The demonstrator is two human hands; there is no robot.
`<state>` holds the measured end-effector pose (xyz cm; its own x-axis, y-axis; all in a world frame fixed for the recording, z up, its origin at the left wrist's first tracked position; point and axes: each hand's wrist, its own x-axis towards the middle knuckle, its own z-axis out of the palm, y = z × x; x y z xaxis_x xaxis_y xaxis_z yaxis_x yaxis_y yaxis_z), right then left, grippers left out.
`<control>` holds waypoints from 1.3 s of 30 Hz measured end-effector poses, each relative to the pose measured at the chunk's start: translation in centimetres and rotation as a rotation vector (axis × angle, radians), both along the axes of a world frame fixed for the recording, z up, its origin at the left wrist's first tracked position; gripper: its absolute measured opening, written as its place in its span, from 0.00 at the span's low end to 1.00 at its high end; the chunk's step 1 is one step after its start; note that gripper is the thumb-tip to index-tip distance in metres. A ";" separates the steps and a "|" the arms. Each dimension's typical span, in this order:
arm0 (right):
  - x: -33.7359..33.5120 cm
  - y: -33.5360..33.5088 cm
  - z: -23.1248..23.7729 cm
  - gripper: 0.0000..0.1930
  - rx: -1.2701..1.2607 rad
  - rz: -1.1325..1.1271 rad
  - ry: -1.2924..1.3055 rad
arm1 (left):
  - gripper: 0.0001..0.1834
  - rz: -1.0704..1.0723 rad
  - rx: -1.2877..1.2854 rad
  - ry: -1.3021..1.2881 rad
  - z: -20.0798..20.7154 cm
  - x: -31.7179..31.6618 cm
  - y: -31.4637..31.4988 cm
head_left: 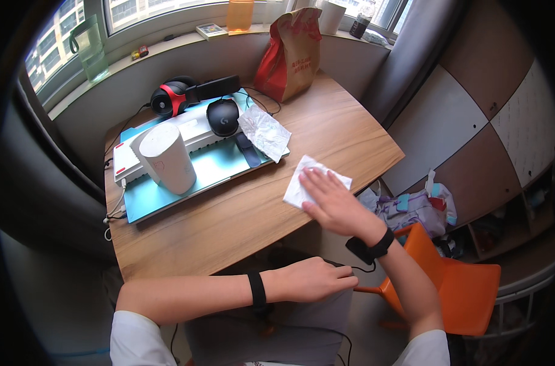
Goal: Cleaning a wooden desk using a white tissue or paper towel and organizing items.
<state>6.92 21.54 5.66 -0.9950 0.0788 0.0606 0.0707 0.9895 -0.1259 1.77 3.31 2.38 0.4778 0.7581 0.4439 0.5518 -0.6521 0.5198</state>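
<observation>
My right hand (332, 204) holds a folded white tissue (294, 190) flat against the wooden table (216, 247), close to its front edge. Its fingers lie stretched over the tissue, palm down. In front of my body, just off the table's near edge, my left hand (311, 279) hangs with its fingers curled in and nothing visible in them. A crumpled white tissue (265, 131) rests beyond the right hand, partly on a light blue board (213, 177). On that board stands a roll of white paper (167, 160), in front of a white keyboard (199, 131).
Black and red headphones (169, 97) and a black mouse (222, 118) sit by the keyboard. A red and brown paper bag (292, 58) stands at the table's back. Right of the table are an orange chair (466, 293) and a bag (418, 210). Cables hang at the left edge.
</observation>
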 end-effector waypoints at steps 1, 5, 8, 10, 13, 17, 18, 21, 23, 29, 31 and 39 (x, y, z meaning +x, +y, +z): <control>0.3 2.3 0.0 0.35 -0.002 -0.063 -0.012 | 0.19 -0.002 0.106 -0.005 -0.2 0.1 0.1; 2.3 11.7 -0.2 0.37 -0.001 -0.385 -0.065 | 0.12 0.006 0.174 0.050 -0.3 0.4 0.9; 1.6 13.4 -0.8 0.37 -0.002 -0.473 -0.066 | 0.10 0.010 0.183 0.057 -0.5 -0.1 1.1; 1.3 13.4 -1.2 0.37 -0.004 -0.496 -0.061 | 0.16 0.045 0.206 0.117 -0.2 -0.5 1.1; 1.2 13.2 -1.4 0.37 -0.008 -0.513 -0.046 | 0.15 0.076 0.218 0.211 1.0 -1.0 1.6; 1.3 13.2 -1.3 0.36 0.020 -0.538 -0.036 | 0.13 0.215 0.226 0.138 3.3 -2.9 2.6; 1.1 13.0 -1.3 0.36 0.014 -0.534 -0.039 | 0.12 0.267 0.230 0.087 3.3 -3.4 2.8; 1.2 13.1 -1.5 0.36 0.029 -0.546 -0.022 | 0.09 0.357 0.229 0.096 3.0 -3.9 3.1; 1.4 13.3 -1.6 0.35 0.039 -0.545 -0.015 | 0.08 0.430 0.306 0.066 2.9 -3.9 3.3; 1.3 13.2 -1.8 0.35 0.038 -0.532 0.013 | 0.08 0.553 0.193 -0.090 1.9 -4.5 3.6; 1.6 13.4 -1.8 0.35 0.040 -0.537 0.018 | 0.11 0.538 0.110 -0.159 2.0 -4.6 4.0; 1.5 12.9 -1.9 0.35 0.040 -0.533 0.068 | 0.11 0.540 -0.035 -0.339 2.0 -5.6 4.2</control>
<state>8.43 34.44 3.74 -0.8117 0.5678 0.1370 0.5570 0.8231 -0.1111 -3.87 7.54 4.37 -0.1381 0.8697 0.4739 0.5993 -0.3076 0.7390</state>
